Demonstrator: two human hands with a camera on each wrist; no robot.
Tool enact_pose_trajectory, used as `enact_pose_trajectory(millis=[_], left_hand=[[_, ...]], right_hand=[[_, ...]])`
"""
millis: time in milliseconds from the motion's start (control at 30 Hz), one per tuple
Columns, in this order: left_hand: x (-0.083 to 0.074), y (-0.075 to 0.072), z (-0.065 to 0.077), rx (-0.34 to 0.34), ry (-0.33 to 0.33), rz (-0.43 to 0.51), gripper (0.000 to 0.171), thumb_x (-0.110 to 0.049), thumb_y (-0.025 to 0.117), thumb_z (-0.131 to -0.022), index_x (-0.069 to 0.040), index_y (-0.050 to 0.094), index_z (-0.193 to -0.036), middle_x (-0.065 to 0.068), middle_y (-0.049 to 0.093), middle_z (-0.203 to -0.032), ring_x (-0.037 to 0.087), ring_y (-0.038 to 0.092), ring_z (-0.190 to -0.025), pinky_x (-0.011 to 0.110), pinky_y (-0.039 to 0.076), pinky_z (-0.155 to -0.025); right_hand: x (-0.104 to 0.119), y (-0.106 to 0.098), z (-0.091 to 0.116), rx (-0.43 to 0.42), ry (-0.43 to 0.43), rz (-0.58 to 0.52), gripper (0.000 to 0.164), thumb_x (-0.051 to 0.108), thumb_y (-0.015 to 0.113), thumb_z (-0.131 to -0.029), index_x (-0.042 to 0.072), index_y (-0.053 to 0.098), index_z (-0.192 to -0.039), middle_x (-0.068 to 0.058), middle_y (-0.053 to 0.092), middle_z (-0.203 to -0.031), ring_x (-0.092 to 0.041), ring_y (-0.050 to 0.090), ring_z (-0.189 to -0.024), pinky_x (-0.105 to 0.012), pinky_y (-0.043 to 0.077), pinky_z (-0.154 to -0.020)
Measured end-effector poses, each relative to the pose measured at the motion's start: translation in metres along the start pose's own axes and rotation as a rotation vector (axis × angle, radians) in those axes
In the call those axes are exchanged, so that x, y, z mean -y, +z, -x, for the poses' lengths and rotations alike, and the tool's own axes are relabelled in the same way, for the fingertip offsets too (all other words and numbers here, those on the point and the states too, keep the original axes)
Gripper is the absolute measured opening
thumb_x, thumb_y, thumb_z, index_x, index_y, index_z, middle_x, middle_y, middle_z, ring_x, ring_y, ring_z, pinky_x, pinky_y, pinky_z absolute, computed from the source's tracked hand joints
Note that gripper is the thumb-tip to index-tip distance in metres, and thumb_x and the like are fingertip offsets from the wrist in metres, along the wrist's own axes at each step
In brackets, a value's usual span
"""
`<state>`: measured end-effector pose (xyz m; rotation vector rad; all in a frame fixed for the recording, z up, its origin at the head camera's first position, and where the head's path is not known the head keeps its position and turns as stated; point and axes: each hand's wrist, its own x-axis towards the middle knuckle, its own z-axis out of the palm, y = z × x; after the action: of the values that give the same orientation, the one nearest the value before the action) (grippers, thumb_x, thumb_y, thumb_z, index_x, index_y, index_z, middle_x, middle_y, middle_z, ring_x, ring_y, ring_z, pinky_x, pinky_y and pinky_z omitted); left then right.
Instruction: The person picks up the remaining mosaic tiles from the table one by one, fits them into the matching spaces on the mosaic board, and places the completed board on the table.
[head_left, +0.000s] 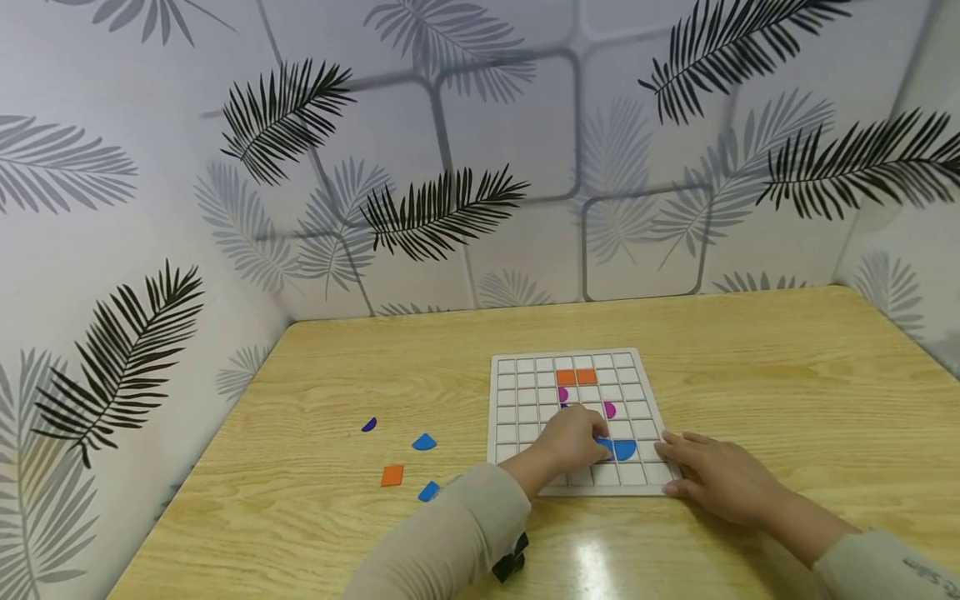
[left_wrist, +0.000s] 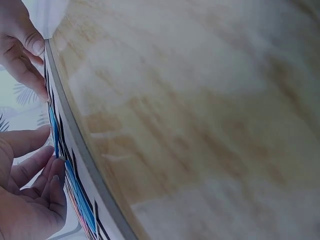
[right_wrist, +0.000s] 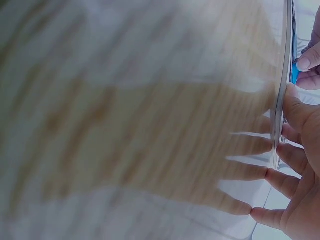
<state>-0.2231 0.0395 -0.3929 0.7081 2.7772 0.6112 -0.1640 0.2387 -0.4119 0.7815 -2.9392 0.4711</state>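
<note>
Nearer to the left grip than to the right and lying off to its left on the worktop [head_left: 315, 400] are a purple piece [head_left: 369, 425], an orange square [head_left: 392, 476], a blue fan [head_left: 424, 442] and a blue scrap [head_left: 429, 491]. The left grip [head_left: 568, 440] is pinching a blue tile [head_left: 606, 443] low on the board [head_left: 632, 473], thumb and fingers hiding its long axis, while a blue quarter [head_left: 625, 450] is sitting just right of the fingertips. Farther right, the right grip [head_left: 716, 477] is resting with fingers spread against the board's edge, the pinched tile lying to its left.
</note>
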Motion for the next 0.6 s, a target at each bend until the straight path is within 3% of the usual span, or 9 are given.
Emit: enact_pose_trajectory(millis=[600], left_hand=[[0.0029,0.0003,-0.0025,0.037,0.023,-0.009,0.016,-0.006,0.067,-0.072,-0.01,0.065,-0.087,-0.007,0.056,-0.078,0.004,0.048,-0.074,0.015,0.039,-0.068]], right_hand=[[0.0015,-0.001,-0.0002,-0.002,0.001,0.006,0.05,0.036,0.061,-0.076,0.003,0.056,-0.114,-0.018,0.049,-0.118,-0.04,0.045,-0.105,-0.052,0.036,-0.079]])
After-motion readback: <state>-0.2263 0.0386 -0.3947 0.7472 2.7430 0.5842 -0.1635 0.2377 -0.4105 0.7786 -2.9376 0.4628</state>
